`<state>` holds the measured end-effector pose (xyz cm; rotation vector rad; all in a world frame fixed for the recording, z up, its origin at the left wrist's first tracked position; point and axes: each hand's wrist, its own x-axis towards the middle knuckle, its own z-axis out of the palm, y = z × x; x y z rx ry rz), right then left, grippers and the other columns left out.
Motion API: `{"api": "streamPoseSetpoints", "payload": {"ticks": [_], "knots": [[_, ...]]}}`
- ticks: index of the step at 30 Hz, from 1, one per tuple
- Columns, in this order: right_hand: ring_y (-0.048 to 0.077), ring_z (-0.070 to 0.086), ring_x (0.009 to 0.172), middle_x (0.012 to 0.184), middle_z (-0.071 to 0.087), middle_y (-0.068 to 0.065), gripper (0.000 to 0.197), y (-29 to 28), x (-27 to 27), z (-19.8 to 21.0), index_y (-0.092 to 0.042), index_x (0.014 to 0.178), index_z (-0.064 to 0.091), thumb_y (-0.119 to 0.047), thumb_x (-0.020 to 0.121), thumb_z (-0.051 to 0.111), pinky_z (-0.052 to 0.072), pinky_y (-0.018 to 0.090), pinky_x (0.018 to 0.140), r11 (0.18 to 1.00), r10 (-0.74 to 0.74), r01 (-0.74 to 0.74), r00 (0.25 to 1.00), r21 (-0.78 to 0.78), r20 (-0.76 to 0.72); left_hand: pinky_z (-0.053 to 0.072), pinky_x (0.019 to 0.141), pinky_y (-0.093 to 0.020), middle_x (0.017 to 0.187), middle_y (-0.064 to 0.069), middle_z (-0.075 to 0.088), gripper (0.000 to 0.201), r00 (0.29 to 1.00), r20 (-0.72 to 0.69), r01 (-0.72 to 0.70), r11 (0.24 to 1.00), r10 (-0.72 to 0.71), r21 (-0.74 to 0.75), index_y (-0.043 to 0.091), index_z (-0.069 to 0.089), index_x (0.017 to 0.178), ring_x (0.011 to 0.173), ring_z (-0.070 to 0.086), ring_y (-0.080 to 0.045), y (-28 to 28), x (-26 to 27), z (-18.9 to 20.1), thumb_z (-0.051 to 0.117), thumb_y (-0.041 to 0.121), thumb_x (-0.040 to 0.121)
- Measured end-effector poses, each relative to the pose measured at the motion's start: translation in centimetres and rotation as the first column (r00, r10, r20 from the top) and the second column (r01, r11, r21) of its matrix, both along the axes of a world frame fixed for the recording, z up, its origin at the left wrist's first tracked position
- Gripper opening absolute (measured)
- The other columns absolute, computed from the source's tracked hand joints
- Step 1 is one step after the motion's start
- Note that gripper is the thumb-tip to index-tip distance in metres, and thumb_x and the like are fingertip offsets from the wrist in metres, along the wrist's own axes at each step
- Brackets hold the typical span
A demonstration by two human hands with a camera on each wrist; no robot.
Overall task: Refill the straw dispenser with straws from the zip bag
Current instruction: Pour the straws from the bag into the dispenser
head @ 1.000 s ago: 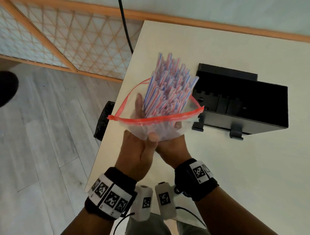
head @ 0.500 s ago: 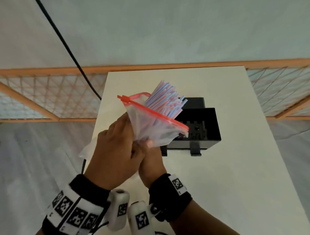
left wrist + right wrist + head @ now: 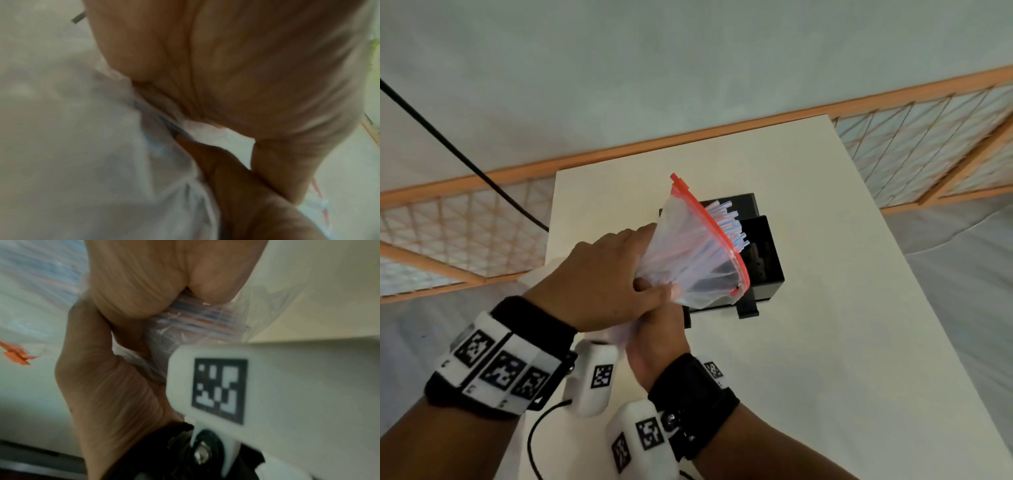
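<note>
Since 0.5 s ago the clear plastic zip bag with the red seal strip (image 3: 688, 260) has tipped further, so its open mouth now faces down over the black box-shaped straw dispenser (image 3: 763, 253) just beyond the grip. Both hands clamp the bag's gathered bottom: the left hand (image 3: 599, 277) wraps it from above, thumb pressed to the film, and the right hand (image 3: 657, 339) squeezes it from beneath, fingers curled round the bunched straws. Thin red, white and blue striped straws (image 3: 726, 222) fan out past the seal, their tips above the dispenser's open top. Judging by this, pouring has barely begun; nearly all straws remain inside the soft, crinkled film on the pale table (image 3: 825, 342).
</note>
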<state>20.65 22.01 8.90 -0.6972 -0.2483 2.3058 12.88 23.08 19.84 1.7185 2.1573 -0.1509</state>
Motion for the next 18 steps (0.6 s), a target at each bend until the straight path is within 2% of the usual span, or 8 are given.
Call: {"api": "streamPoseSetpoints", "payload": {"ticks": [3,5,7,9,10,12,15,18], "knots": [[0.034,0.056,0.111,0.118,0.059,0.022,0.060,0.3,-0.3,0.2,0.008,0.137,0.053,-0.017,0.084,0.067,0.046,0.045,0.097,0.995,-0.006,0.004,1.000,-0.102,-0.014,0.049,0.091,-0.042,0.118,0.011,0.059,0.071,0.999,0.026,0.041,0.997,-0.039,-0.071,0.038,0.034,0.136,0.103,0.057,-0.016,1.5,0.0,0.3,0.052,0.077,0.079],[0.037,0.051,0.117,0.124,0.055,0.025,0.053,0.4,-0.5,0.2,0.004,0.133,0.057,-0.018,0.087,0.069,0.040,0.051,0.104,0.992,-0.015,0.009,0.999,-0.127,-0.050,0.049,0.090,-0.038,0.117,0.013,0.059,0.066,0.996,0.073,0.052,0.992,-0.044,-0.114,0.040,0.038,0.132,0.102,0.058,-0.014,2.3,0.1,0.6,0.056,0.074,0.079],[0.036,0.058,0.116,0.125,0.060,0.024,0.037,0.7,-0.7,-0.1,0.001,0.124,0.063,-0.017,0.093,0.068,0.040,0.052,0.112,0.991,0.021,-0.022,1.000,-0.135,-0.009,0.050,0.085,-0.032,0.110,0.017,0.060,0.055,0.988,0.148,0.069,0.988,-0.048,-0.136,0.046,0.040,0.123,0.097,0.060,-0.010,3.2,0.0,0.9,0.062,0.070,0.078],[0.040,0.058,0.128,0.136,0.060,0.025,0.043,0.9,-0.7,-0.4,-0.001,0.130,0.062,-0.022,0.093,0.071,0.035,0.058,0.118,0.990,0.036,-0.035,0.999,-0.137,0.002,0.050,0.081,-0.028,0.105,0.020,0.063,0.048,0.973,0.227,0.082,0.985,-0.046,-0.151,0.052,0.039,0.114,0.094,0.062,-0.006,4.0,-0.2,1.1,0.066,0.066,0.077],[0.043,0.054,0.132,0.140,0.058,0.026,0.051,0.8,-0.8,-0.5,-0.001,0.133,0.060,-0.024,0.090,0.074,0.032,0.062,0.118,0.991,0.014,-0.016,1.000,-0.136,-0.013,0.051,0.082,-0.027,0.104,0.021,0.065,0.047,0.964,0.261,0.090,0.983,-0.045,-0.160,0.054,0.041,0.113,0.093,0.063,-0.003,4.4,-0.3,1.2,0.068,0.065,0.077],[0.046,0.056,0.129,0.136,0.060,0.028,0.051,0.7,-0.8,-0.7,0.001,0.129,0.062,-0.024,0.086,0.077,0.034,0.067,0.115,0.991,-0.015,0.017,1.000,-0.131,0.017,0.051,0.081,-0.023,0.103,0.024,0.068,0.044,0.948,0.317,0.097,0.979,-0.036,-0.180,0.055,0.045,0.111,0.091,0.064,0.003,4.8,-0.4,1.2,0.071,0.063,0.076],[0.049,0.049,0.135,0.140,0.057,0.029,0.075,0.6,-0.7,-0.5,-0.002,0.137,0.058,-0.033,0.076,0.087,0.035,0.066,0.115,0.988,-0.077,0.074,0.997,-0.135,-0.017,0.052,0.086,-0.023,0.108,0.025,0.068,0.051,0.928,0.372,0.097,0.973,-0.013,-0.208,0.055,0.046,0.116,0.094,0.065,0.006,5.2,-0.7,0.9,0.073,0.062,0.074],[0.046,0.051,0.135,0.136,0.062,0.022,0.082,1.0,-0.7,-0.1,-0.002,0.137,0.057,-0.037,0.071,0.090,0.037,0.065,0.114,0.989,-0.060,0.055,0.998,-0.136,-0.036,0.051,0.087,-0.023,0.104,0.029,0.069,0.047,0.912,0.409,0.097,0.961,0.018,-0.259,0.056,0.047,0.113,0.094,0.066,0.007,5.8,-1.1,0.5,0.074,0.060,0.075]]}}
